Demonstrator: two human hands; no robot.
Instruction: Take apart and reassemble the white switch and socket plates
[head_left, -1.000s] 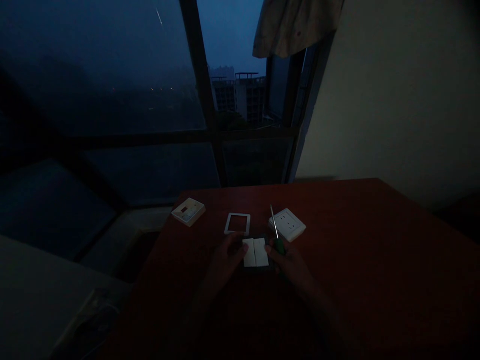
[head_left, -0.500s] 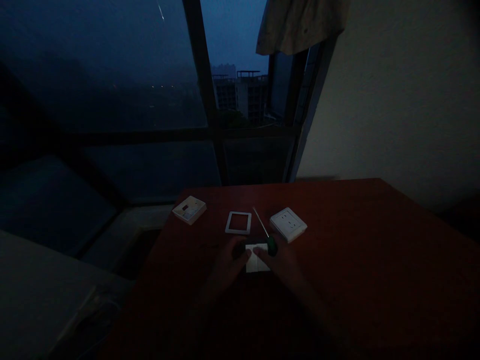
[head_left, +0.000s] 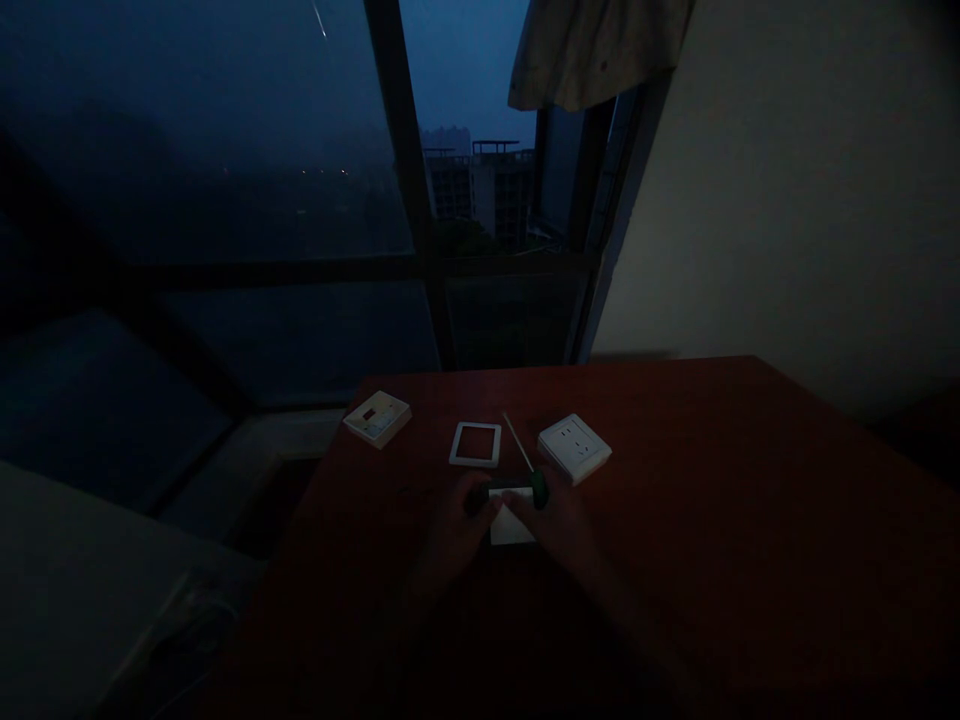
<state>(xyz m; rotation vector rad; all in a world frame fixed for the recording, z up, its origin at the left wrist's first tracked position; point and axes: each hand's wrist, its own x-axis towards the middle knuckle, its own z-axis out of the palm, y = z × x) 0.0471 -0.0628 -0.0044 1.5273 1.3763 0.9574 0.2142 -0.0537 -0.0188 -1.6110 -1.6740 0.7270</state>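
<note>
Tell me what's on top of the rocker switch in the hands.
The thumbs of the left hand and right hand lie over the rocker switch; the face under them and the underside are hidden.

A dark red-brown bench [head_left: 712, 480] stretches beneath and around the fingers [head_left: 517, 501]. A thin white square frame [head_left: 474, 462] lies flat just beyond them, slightly left. Beyond and to their right rests a white socket [head_left: 574, 445], tilted corner-on; farther left, near the edge, a pale box [head_left: 379, 420].
</note>
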